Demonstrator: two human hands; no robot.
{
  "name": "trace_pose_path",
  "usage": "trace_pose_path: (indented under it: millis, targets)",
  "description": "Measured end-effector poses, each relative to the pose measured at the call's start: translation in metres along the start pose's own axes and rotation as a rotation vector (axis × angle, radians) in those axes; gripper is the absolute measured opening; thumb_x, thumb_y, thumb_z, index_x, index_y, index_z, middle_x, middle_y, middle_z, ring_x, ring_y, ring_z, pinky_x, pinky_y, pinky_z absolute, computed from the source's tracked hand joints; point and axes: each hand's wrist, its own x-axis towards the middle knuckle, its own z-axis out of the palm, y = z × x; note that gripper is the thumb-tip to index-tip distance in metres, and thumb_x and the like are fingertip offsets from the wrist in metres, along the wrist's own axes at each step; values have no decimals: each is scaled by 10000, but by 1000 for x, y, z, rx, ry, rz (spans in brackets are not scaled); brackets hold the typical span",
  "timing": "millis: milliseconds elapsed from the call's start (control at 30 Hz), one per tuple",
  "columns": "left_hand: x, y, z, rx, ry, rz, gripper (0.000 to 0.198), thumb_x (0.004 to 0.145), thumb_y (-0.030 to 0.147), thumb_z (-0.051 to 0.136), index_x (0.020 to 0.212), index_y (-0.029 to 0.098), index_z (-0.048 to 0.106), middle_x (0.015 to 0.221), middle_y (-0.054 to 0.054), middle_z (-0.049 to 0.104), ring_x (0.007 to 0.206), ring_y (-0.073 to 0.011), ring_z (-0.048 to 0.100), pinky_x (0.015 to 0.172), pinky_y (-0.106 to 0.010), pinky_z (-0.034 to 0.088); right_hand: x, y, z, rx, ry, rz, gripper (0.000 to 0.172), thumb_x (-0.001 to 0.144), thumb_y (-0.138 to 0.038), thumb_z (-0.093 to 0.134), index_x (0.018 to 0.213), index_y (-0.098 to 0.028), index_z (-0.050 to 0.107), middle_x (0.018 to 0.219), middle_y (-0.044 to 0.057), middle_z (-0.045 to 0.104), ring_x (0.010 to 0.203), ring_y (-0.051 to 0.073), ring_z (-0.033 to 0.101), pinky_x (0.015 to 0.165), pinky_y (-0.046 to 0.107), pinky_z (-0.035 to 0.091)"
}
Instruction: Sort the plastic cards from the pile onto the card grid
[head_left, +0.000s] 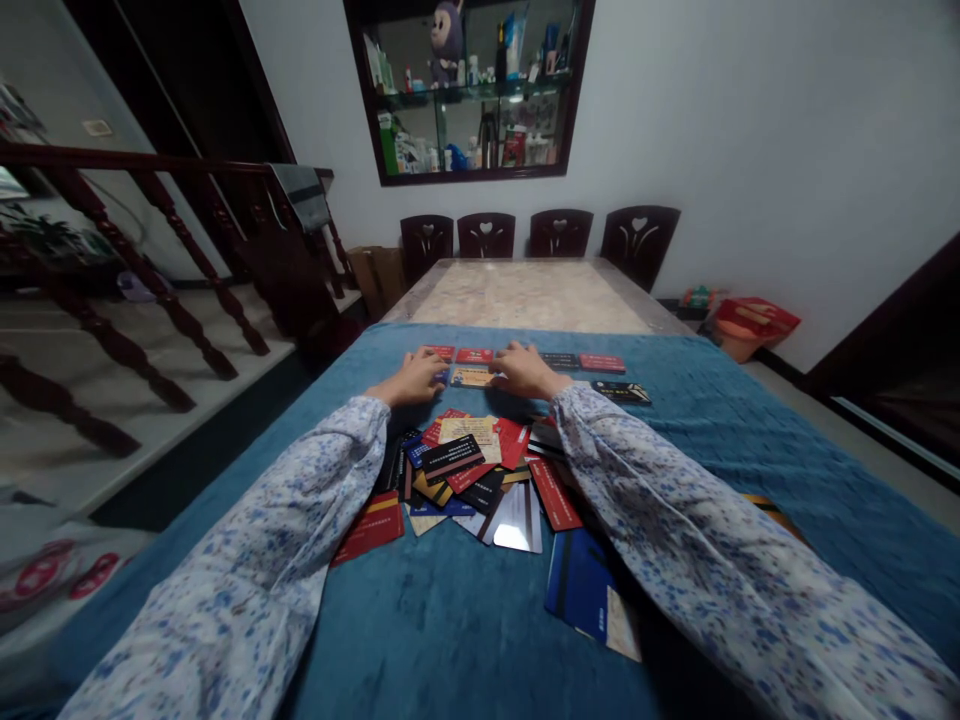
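Note:
My left hand (414, 377) is over the left end of the card rows, fingers apart, its fingertips by a blue card (443, 377) that it partly covers. My right hand (525, 370) has its thumb at the right end of a yellow-orange card (471, 378), fingers spread over the row. Behind them lie a red card (475, 355), a dark card (561, 361) and a pinkish-red card (602, 364). A black card (621, 391) lies to the right. Between my forearms spreads a loose, overlapping pile of cards (454, 456) in red, black, blue, gold and silver.
A blue cloth (420, 620) covers the near part of the stone-topped table (525, 290). Nearest me lies a larger blue card or folder (581, 585). An orange-edged item (776, 515) is partly behind my right sleeve. Dark chairs (561, 233) line the far end.

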Motion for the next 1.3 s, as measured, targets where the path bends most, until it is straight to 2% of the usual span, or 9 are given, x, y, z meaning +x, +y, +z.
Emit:
trace_pose_path:
  millis: [200,333,533,733,933,1133,1300]
  targets:
    - [-30,6,-2,-2,42,33,415,905,271,578,1304,236,687,1380,-125,635,1396,-362,409,1108,-552,365,-16,-12,-5,22,62,-24,341,996,-225,457,1075,-212,789,1192,158,730,1166,324,516,876,420,386]
    - [-48,12,-3,-11,58,47,421,920,267,583,1326,237,687,1376,-127,647,1390,-362,419,1121,-562,356,-24,-18,-3,58,105,-24,341,1000,-236,466,1080,-216,796,1170,163,734,1138,323,514,865,419,368]
    - [-72,18,-4,-35,48,55,358,940,278,579,1262,209,721,1342,-147,659,1393,-375,413,1096,-581,364,-40,-23,3,97,138,-28,306,1004,-251,495,1063,-221,794,1163,131,757,1152,311,516,852,394,353]
    - [-95,27,2,-98,140,101,311,950,267,570,1199,193,741,1271,-148,689,1362,-379,435,1077,-611,368,-53,-27,14,181,201,-107,216,969,-256,598,1054,-217,793,1119,123,755,1122,293,510,808,363,338]
    - [-115,33,13,-162,226,136,283,945,236,577,1156,212,764,1169,-120,723,1323,-359,470,1103,-604,360,-58,-39,32,263,283,-171,208,918,-258,688,1098,-232,790,1108,106,743,1098,286,502,881,401,363]
    - [-128,41,10,-210,259,182,245,901,242,659,1117,215,771,1138,-101,736,1307,-353,490,1114,-597,366,-68,-41,35,346,259,-349,315,928,-363,670,1189,-211,761,1215,124,719,1108,289,496,862,408,378]
    - [-138,53,1,-240,235,255,310,891,305,712,1186,215,745,1204,-105,720,1338,-356,468,1133,-591,372,-75,-49,29,329,187,-391,418,890,-389,705,1266,-208,727,1335,130,688,1147,317,472,877,432,378]
